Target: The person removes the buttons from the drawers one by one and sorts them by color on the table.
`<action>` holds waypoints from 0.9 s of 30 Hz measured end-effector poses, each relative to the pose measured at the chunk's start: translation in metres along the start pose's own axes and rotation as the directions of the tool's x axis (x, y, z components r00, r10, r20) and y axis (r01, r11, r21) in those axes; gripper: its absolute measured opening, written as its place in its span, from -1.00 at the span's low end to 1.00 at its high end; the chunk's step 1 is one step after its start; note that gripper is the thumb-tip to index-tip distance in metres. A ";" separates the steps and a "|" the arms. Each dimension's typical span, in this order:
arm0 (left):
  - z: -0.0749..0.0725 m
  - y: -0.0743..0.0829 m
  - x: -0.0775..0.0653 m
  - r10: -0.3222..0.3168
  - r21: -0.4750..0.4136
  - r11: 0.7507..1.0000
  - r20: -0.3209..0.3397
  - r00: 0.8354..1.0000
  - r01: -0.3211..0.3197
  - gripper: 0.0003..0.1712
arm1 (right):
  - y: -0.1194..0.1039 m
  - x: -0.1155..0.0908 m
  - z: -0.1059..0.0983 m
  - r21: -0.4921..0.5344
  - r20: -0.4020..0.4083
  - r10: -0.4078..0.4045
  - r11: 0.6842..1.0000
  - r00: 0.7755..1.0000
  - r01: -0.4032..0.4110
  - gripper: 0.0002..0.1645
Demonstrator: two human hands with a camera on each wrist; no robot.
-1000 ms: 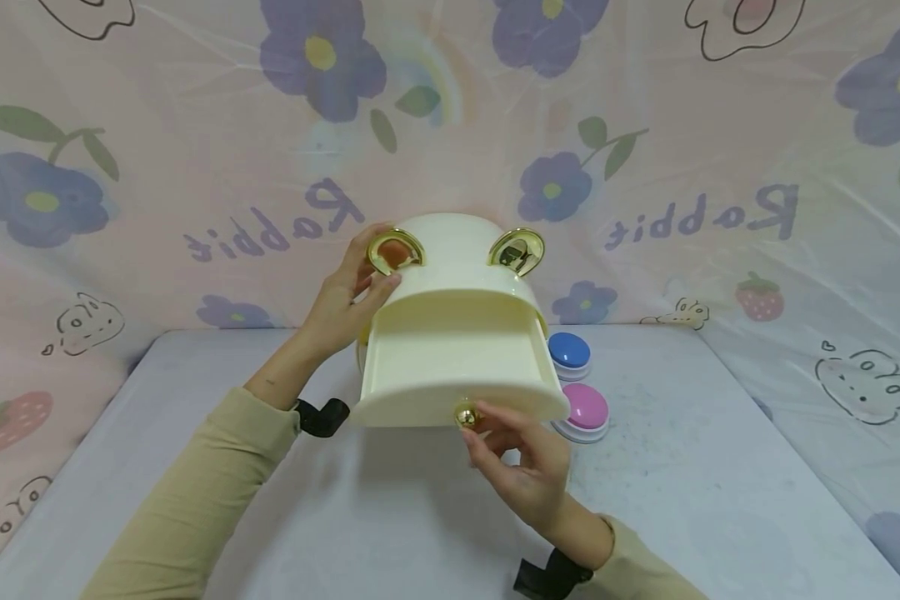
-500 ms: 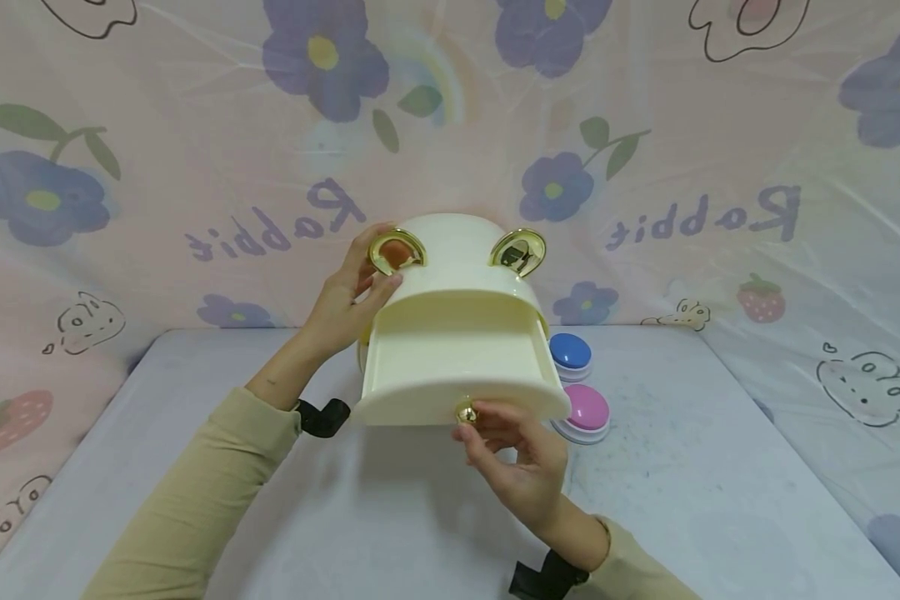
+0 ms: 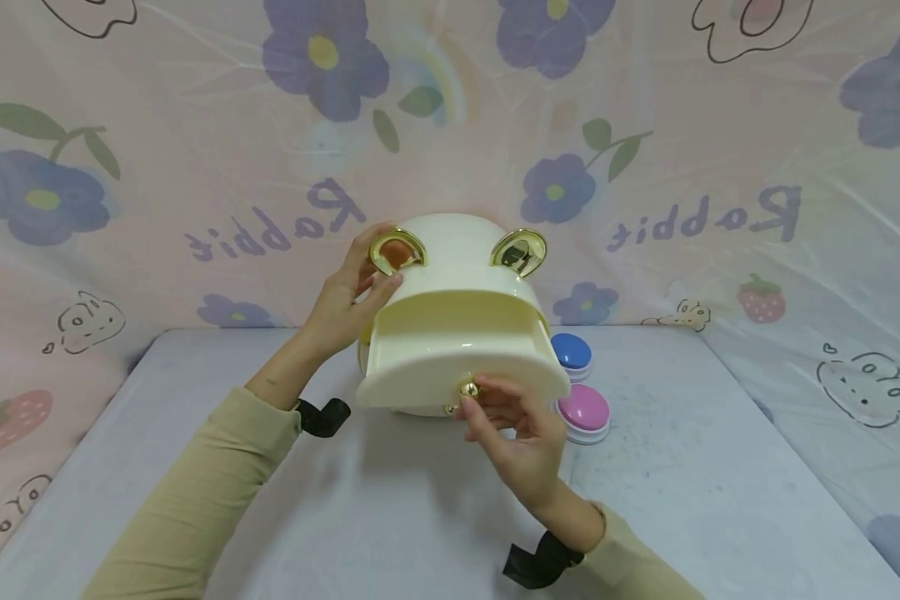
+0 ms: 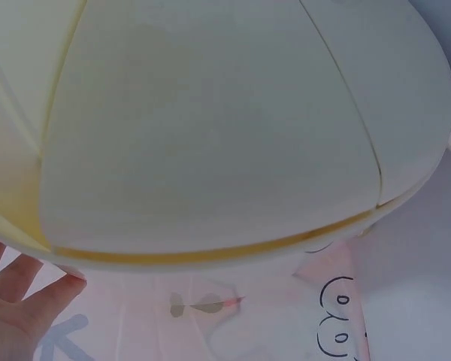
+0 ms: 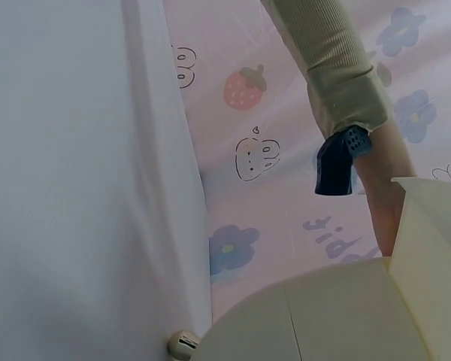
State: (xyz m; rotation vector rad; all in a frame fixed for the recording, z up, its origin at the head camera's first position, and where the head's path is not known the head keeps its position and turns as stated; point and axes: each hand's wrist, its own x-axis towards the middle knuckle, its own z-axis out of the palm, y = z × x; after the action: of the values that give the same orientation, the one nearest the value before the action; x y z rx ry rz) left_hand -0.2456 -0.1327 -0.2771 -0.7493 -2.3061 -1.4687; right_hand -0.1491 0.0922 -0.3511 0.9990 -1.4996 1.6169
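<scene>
A cream drawer box (image 3: pixel 453 246) with gold ear-shaped trims stands mid-table in the head view. Its upper drawer (image 3: pixel 412 379) is pulled partly out, and the visible inside is bare. With thumb and index finger, my right hand (image 3: pixel 525 437) pinches the gold knob (image 3: pixel 468 389) on the drawer front. My left hand (image 3: pixel 341 304) grips the box at the left ear trim (image 3: pixel 399 252), thumb in front and fingers partly hidden behind. The box's curved surface (image 4: pixel 210 135) fills most of the left wrist view, with left fingers at its edge. The right hand is out of the right wrist view.
A blue round push button (image 3: pixel 570 351) and a pink one (image 3: pixel 585 408) stand right of the box on white bases. The white table (image 3: pixel 690 467) meets a flower-patterned cloth backdrop (image 3: pixel 450 150). A second small gold knob (image 3: pixel 451 409) shows under the drawer.
The drawer has slid inward somewhat, its front rising in the head view with my right hand on the knob. A lower gold knob has come into view. My left hand stays put.
</scene>
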 end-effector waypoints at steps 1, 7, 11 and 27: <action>0.000 0.000 0.000 0.000 0.000 1.000 0.000 1.000 0.000 -0.34 | 0.001 0.000 0.000 -0.002 -0.002 0.013 1.000 1.000 -0.013 -0.71; 0.000 0.001 0.000 -0.002 -0.001 1.000 -0.004 1.000 0.002 -0.34 | 0.008 0.005 0.002 -0.020 0.000 0.093 0.996 0.996 -0.093 -0.70; 0.000 0.001 0.000 -0.003 0.003 1.000 -0.006 1.000 0.003 -0.34 | 0.013 0.010 0.004 -0.028 0.002 0.127 0.992 0.992 -0.127 -0.69; 0.000 0.002 -0.001 0.020 -0.005 1.000 -0.017 1.000 -0.020 -0.34 | 0.039 0.025 0.010 -0.054 -0.028 0.136 0.989 0.990 -0.137 -0.71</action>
State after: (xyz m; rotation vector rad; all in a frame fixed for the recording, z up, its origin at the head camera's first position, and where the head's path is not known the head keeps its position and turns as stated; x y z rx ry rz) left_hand -0.2441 -0.1319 -0.2764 -0.7563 -2.2773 -1.4670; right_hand -0.1942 0.0787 -0.3463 0.8590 -1.6178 1.6664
